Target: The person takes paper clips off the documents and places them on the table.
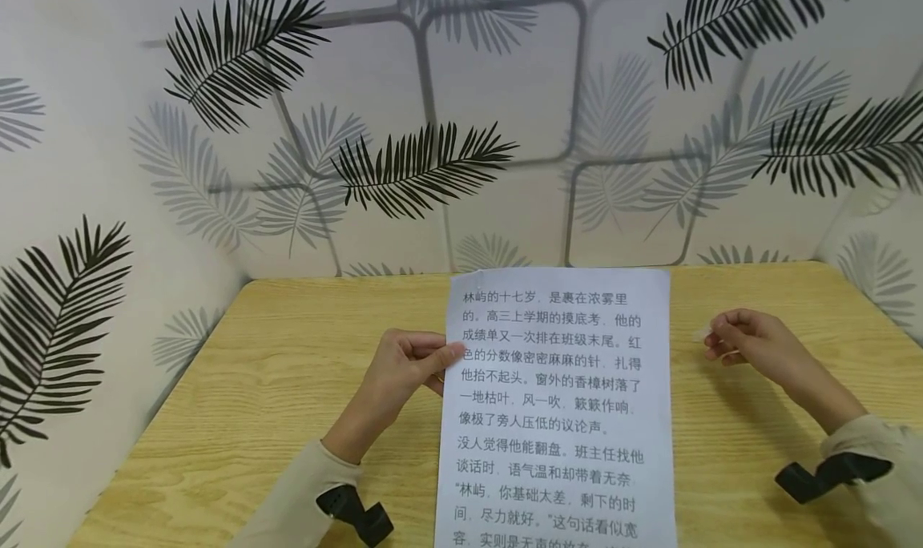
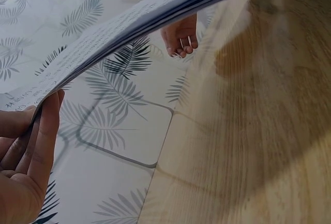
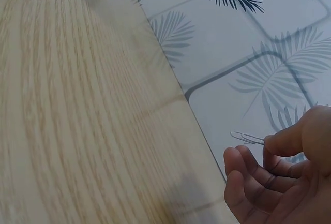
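Note:
My left hand (image 1: 395, 381) grips a stack of printed paper sheets (image 1: 555, 408) by its left edge, thumb on the front and fingers behind. Dark Chinese text covers the top page. Seen edge-on in the left wrist view, the sheets (image 2: 129, 25) lie together and bow in a curve above the table. To the right, apart from the paper, my right hand (image 1: 757, 352) pinches a paper clip (image 3: 247, 137) between thumb and index finger. The clip's looped end points away from the fingertips, and the other fingers curl loosely below it.
A light wood-grain table (image 1: 303, 324) spreads under both hands. Its far edge meets a wall (image 1: 505, 75) patterned with dark and grey leaves. Black straps with camera mounts sit on the left wrist (image 1: 355, 514) and the right wrist (image 1: 829, 474).

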{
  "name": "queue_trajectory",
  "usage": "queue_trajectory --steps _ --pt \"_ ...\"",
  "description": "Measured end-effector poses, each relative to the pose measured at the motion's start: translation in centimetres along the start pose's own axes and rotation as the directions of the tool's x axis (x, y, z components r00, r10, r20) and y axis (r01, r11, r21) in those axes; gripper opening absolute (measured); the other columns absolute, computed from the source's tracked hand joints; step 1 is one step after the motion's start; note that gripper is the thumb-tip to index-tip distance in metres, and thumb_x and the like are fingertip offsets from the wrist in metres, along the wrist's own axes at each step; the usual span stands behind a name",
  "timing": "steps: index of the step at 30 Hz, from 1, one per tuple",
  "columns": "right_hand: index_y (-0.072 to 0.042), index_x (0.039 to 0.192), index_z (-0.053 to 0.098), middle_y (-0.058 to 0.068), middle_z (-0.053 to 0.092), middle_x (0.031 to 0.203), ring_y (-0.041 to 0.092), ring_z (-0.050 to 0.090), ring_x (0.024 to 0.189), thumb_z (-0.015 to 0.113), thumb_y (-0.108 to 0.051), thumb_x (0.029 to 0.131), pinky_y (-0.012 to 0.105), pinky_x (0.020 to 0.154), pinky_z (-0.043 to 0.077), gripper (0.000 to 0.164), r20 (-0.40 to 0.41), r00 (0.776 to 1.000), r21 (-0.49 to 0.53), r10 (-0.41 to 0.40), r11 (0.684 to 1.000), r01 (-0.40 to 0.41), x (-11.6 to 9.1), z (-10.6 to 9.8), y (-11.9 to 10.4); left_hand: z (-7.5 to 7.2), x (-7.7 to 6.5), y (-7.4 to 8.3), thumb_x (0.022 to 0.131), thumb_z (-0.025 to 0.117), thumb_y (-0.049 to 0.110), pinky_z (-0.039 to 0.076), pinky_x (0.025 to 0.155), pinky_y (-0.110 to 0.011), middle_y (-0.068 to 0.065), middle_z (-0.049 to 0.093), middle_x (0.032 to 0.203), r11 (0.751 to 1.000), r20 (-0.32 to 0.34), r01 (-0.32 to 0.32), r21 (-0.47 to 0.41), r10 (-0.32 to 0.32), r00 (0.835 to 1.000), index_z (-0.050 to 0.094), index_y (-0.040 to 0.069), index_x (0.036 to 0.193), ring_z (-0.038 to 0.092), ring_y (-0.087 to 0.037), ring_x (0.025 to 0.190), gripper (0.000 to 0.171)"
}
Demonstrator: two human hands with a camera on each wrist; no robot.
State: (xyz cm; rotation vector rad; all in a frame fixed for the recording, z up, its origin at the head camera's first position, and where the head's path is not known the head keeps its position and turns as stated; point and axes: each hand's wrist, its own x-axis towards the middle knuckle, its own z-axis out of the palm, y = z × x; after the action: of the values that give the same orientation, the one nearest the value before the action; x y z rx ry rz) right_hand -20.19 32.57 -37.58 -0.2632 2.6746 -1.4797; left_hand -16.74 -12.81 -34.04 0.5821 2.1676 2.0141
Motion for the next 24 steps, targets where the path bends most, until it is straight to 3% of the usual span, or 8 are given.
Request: queue_trajectory --steps 7,16,24 --pt "0.017 0.111 0.047 0.011 0.063 0.092 0.004 0.057 0.074 0.038 -0.02 0.106 0.025 0.064 0.055 0.039 -0.015 0.999 -0.113 0.031 0.993 -0.032 0.1 0.2 0.4 0.0 0.0 0.0 0.092 0.065 0.006 0.058 0.055 -0.029 -0.021 0.072 0.088 1.0 0.003 0.004 0.006 -0.004 1.0 0.07 -0.012 0.103 0.069 -0.019 0.06 0.021" --pt "0.016 0.107 0.051 0.009 0.06 0.084 0.007 0.05 0.065 0.038 -0.019 0.106 0.024 0.055 0.047 0.037 -0.022 1.0 -0.222 0.015 0.975 -0.019 0.2 0.4 0.8 0.1 -0.1 -0.1 0.092 0.065 0.007 0.059 0.056 -0.03 -0.021 0.072 0.089 1.0 -0.004 0.014 0.006 -0.014 1.0 0.069 -0.011 0.104 0.07 -0.02 0.062 0.022" --pt "0.017 0.106 0.054 0.019 0.064 0.092 0.004 0.05 0.072 0.041 -0.018 0.105 0.021 0.058 0.047 0.037 -0.038 0.999 -0.3 0.037 0.953 -0.047 0.3 0.5 1.2 0.1 -0.1 -0.2 0.092 0.065 0.007 0.058 0.055 -0.029 -0.021 0.072 0.088 1.0 -0.007 0.016 0.005 -0.015 1.0 0.07 -0.011 0.103 0.069 -0.019 0.06 0.022"
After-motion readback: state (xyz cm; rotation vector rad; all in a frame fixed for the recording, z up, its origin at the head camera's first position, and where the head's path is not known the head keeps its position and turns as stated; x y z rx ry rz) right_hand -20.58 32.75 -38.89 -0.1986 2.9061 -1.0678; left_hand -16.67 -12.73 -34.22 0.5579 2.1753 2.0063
